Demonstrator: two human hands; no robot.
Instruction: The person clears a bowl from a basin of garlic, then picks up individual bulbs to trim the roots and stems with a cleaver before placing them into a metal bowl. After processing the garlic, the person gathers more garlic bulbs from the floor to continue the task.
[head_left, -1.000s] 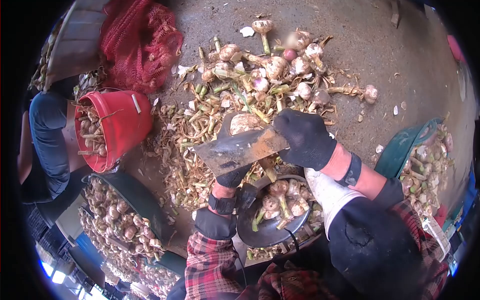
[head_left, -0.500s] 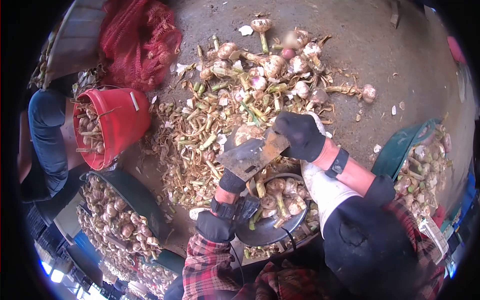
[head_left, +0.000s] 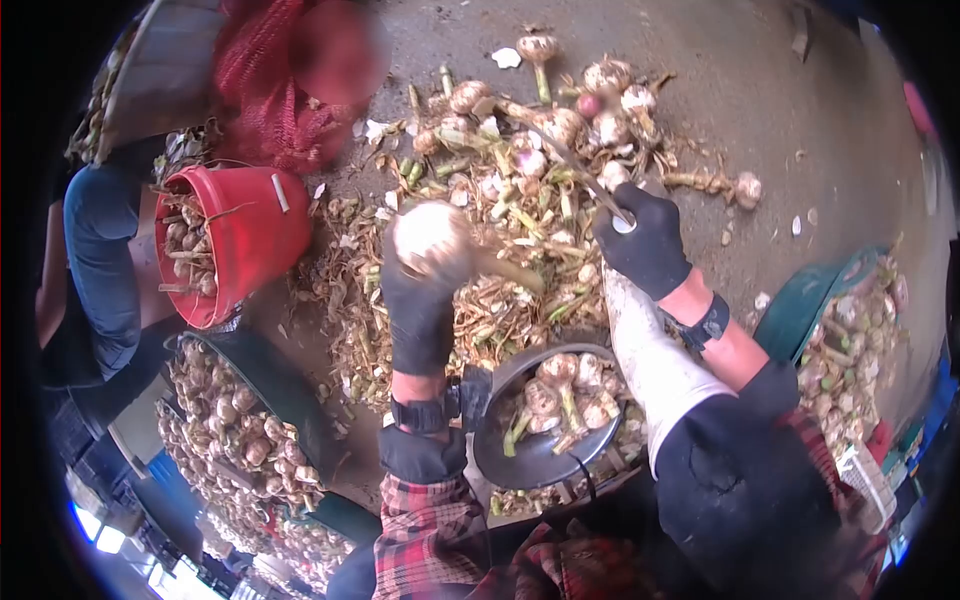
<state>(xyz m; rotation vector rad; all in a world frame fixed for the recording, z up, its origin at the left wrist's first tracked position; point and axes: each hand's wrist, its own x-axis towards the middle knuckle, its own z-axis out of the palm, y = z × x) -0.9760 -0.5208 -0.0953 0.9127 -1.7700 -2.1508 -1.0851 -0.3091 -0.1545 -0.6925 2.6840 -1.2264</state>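
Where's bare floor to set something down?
Clearest: floor right of the garlic heap, above the right-hand green tub; smaller: beyond the heap, beside the red net. Crowded: trimmings between left hand and right hand.

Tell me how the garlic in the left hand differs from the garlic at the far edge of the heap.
The held garlic is gripped in the left hand; the far garlic lies on the floor.
The held garlic looks larger in the picture than the far garlic.
The held garlic's stem points rightward; the far garlic's points down the picture.
Both have stems attached.
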